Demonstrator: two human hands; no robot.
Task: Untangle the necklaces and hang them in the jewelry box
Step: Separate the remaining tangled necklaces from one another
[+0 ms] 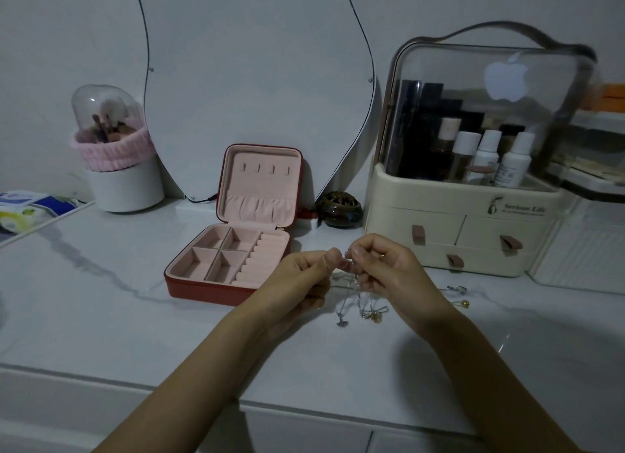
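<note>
Tangled necklaces (pixel 358 303) held just above the bench (pixel 101 317), none hung yet.

The jewelry box (pixel 236 259) stands open to the left, its lid hooks bare, so untangling and all hanging remain. Left hand (pixel 301 280) and right hand (pixel 389 266) each take a pinching grip on the chains' upper end; pendants trail down onto the bench.

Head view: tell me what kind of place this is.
Probably a bedroom vanity or dressing table: a curvy mirror against the wall, a cosmetics organizer holding bottles, and a covered makeup brush holder.
</note>
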